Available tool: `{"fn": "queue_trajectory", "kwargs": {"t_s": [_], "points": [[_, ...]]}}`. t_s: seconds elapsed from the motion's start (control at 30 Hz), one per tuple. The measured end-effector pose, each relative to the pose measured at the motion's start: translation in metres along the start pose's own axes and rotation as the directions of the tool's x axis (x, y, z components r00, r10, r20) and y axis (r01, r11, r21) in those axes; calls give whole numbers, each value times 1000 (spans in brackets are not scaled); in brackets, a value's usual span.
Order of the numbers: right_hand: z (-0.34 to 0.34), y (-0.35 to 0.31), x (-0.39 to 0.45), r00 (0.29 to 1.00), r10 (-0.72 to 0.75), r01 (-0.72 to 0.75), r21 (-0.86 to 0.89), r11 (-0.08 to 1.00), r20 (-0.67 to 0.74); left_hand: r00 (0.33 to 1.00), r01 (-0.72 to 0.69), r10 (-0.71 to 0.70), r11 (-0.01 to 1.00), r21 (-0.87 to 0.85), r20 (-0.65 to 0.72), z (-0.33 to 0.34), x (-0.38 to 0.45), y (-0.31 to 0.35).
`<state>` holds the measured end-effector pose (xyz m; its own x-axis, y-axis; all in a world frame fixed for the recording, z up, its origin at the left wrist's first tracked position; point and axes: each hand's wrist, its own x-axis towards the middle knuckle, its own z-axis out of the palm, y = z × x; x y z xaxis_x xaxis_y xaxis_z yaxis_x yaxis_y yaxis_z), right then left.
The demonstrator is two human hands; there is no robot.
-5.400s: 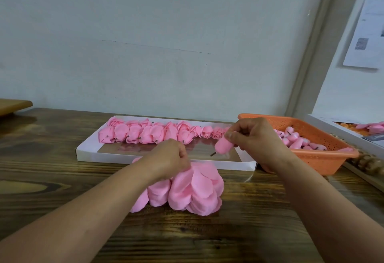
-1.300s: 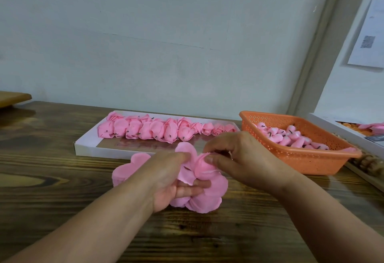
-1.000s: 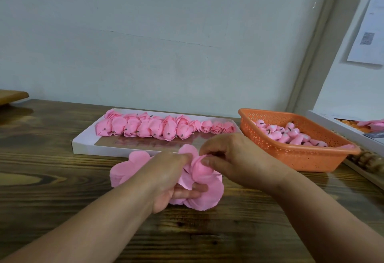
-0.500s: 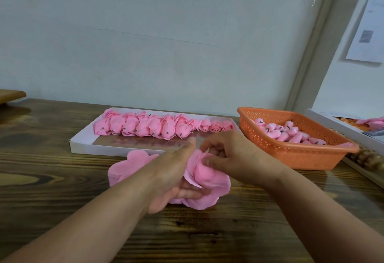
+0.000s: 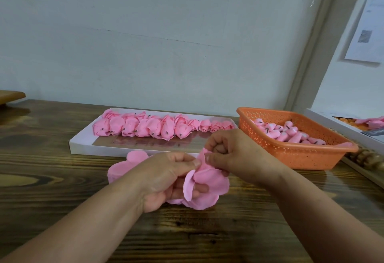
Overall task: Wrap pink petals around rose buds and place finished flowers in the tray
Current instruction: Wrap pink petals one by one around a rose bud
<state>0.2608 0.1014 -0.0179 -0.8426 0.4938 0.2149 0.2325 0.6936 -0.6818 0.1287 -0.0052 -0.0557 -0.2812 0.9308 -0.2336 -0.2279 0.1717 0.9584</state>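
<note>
Now, hands: both on one pink petal sheet [image 5: 207, 181].
left hand [image 5: 166, 179]: fingers curled under the sheet, thumb pinching its top edge.
right hand [image 5: 232, 154]: pinches the same edge.
tray [image 5: 83, 145]: 12 o'clock, finished flowers [image 5: 145, 126] in a row.
orange basket [image 5: 311, 156]: 2 o'clock, rose buds [image 5: 291, 133] inside.
spare petals [image 5: 124, 166]: 10 o'clock of the left hand, on the table [image 5: 52, 179].

On the bench [image 5: 52, 196] in front of you, the tray [image 5: 83, 144] lies against the wall, with finished flowers [image 5: 145, 126] in a row along its far side. The basket [image 5: 301, 156] sits just right of the tray, rose buds [image 5: 291, 133] inside it. A stack of petals [image 5: 124, 167] lies just before the tray, left of your hands. Your left hand [image 5: 164, 177] and right hand [image 5: 234, 154] meet before the tray, the petal sheet [image 5: 209, 181] between them.
</note>
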Motion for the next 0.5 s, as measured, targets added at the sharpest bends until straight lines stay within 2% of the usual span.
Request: {"fn": "queue_trajectory", "kwargs": {"t_s": [0.33, 0.43, 0.5], "points": [[3, -4, -2, 999, 28, -32, 118, 992, 36, 1000, 15, -15, 999, 52, 12, -1, 1, 0], [4, -5, -1, 999, 52, -51, 67, 996, -10, 1000, 10, -11, 999, 48, 27, 0, 0, 2], [4, -4, 0, 995, 71, -68, 47, 997, -72, 1000, 1, -1, 1000, -20, 25, -1, -1, 4]]}}
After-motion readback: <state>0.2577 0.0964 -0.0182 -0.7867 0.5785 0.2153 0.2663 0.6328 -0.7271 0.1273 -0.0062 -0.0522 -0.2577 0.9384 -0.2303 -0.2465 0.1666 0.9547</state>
